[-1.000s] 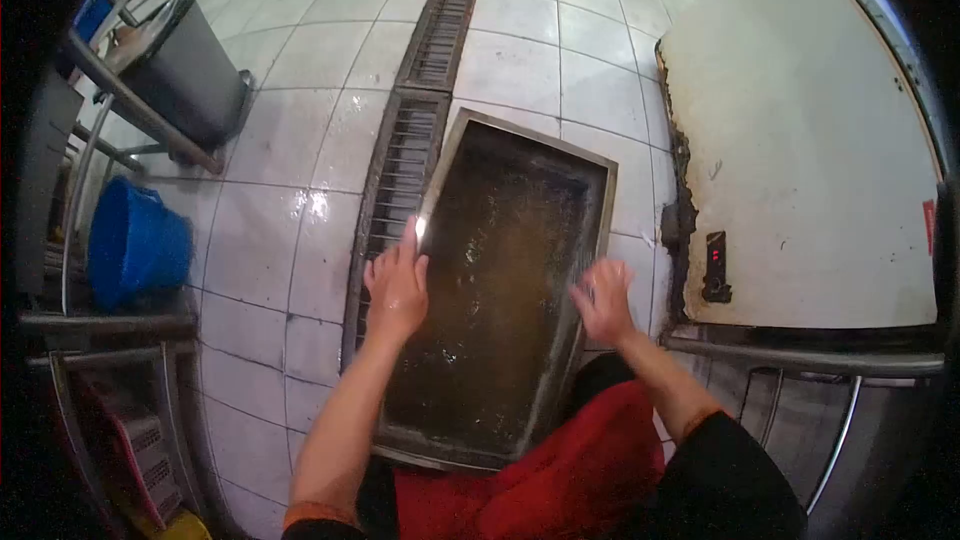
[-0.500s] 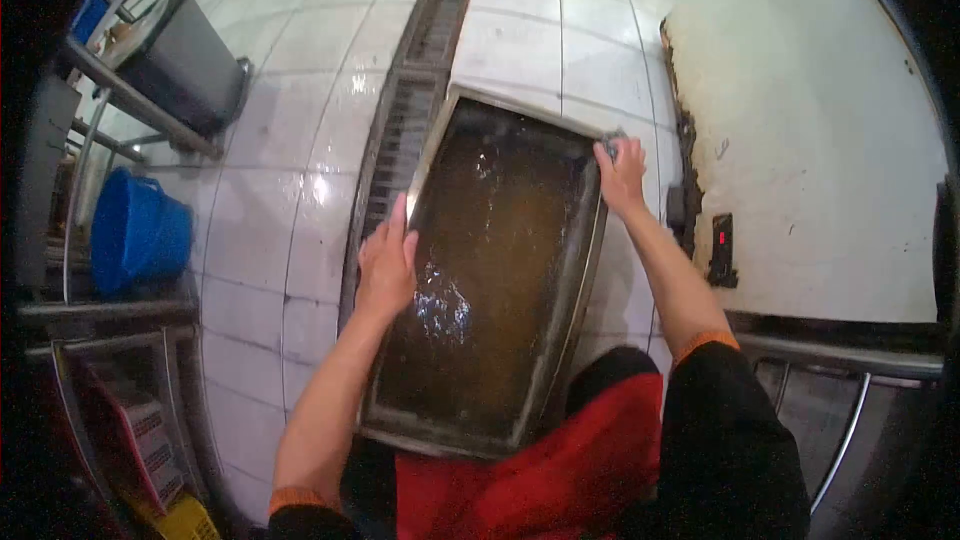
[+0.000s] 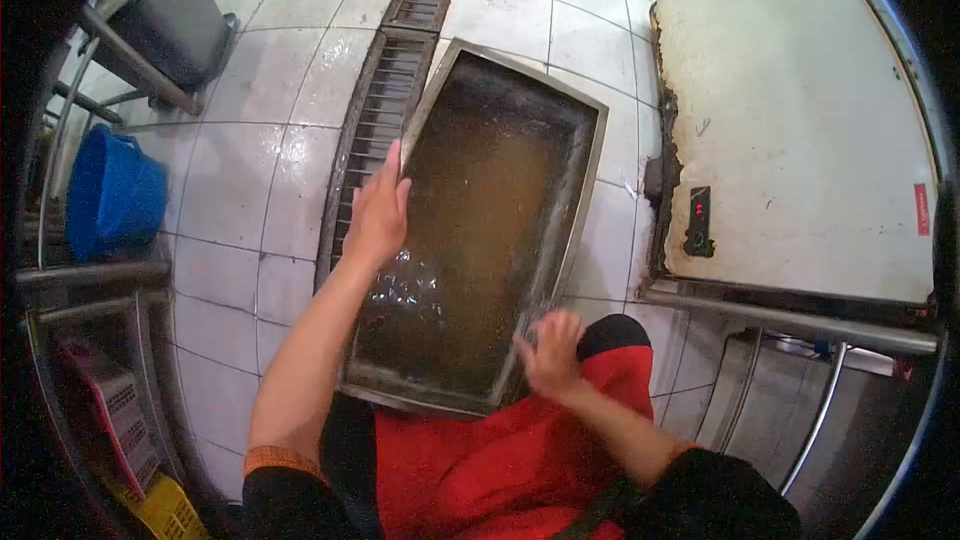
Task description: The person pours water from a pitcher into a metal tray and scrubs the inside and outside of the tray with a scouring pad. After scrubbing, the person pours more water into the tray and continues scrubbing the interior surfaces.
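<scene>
A rectangular metal tray (image 3: 530, 75) with raised rims slants across the middle of the view, its near end against my red apron (image 3: 450, 460). Its brownish inside is wet and shiny. My left hand (image 3: 378, 220) grips the left rim, fingers along the outer edge and thumb towards the inside. Over the near part of the right rim, my right hand (image 3: 553, 355) is closed on a grey scourer (image 3: 533, 324). Motion blur and the fingers hide most of that scourer.
A floor drain grate (image 3: 380, 110) runs along the tray's left. Further left are a blue bucket (image 3: 115, 195) and a grey bin (image 3: 175, 30). A rusty-edged white cabinet (image 3: 800, 120) stands right, above a metal rail (image 3: 790, 316). Wet white tiles surround the tray.
My right hand has moved from the tray's far right corner down the right rim towards me. The left hand stays on the left rim. The view has shifted slightly.
</scene>
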The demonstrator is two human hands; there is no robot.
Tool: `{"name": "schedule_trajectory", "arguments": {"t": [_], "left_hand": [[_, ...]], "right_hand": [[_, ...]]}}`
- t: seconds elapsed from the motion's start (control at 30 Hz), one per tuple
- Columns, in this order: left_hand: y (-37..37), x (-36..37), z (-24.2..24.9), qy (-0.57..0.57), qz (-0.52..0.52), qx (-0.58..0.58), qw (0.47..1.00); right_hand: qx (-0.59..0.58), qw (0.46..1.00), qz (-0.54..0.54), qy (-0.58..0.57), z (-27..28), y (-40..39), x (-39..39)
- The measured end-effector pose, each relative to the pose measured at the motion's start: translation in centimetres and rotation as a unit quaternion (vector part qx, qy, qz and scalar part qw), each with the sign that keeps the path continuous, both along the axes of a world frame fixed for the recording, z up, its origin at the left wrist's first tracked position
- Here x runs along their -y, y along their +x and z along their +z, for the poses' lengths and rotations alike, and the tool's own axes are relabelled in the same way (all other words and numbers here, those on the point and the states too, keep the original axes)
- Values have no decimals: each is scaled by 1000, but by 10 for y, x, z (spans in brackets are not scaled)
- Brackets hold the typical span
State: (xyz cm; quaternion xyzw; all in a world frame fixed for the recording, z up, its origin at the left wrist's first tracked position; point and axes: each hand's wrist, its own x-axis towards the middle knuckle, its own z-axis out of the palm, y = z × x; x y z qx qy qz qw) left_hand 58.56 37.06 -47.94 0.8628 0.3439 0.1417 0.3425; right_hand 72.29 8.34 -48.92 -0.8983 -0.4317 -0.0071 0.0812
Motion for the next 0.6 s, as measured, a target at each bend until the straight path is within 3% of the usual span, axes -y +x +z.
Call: {"name": "schedule_trajectory", "arguments": {"t": [0.07,0.13,0.23,0.3,0.33,0.4,0.43,0.53,0.6], "left_hand": [[-3,0,0,-5,-9,-9,1000],[-3,-3,-4,-7,-12,-15,1000],[-3,-3,-7,-24,-11,-18,999],[-2,-4,-9,-33,-6,-17,999],[0,-7,-10,-34,-6,-14,999],[-3,-2,-12,-32,-11,-4,999],[-3,-5,-14,-29,-14,-3,999],[-3,-5,-14,-27,-14,-10,999],[-3,-5,-13,-29,-24,1,999]], "right_hand": [[-90,996,6,-20,16,-17,6],[-170,979,-88,64,24,51,-43],[-142,981,-86,104,6,-26,8],[-30,999,-15,-21,-16,-114,74],[-127,991,-11,-30,1,-134,81],[-156,986,23,-52,8,-118,77],[-80,993,62,-60,-1,-73,57],[-201,966,-124,103,16,-62,23],[-154,984,-83,37,-11,-160,96]]}}
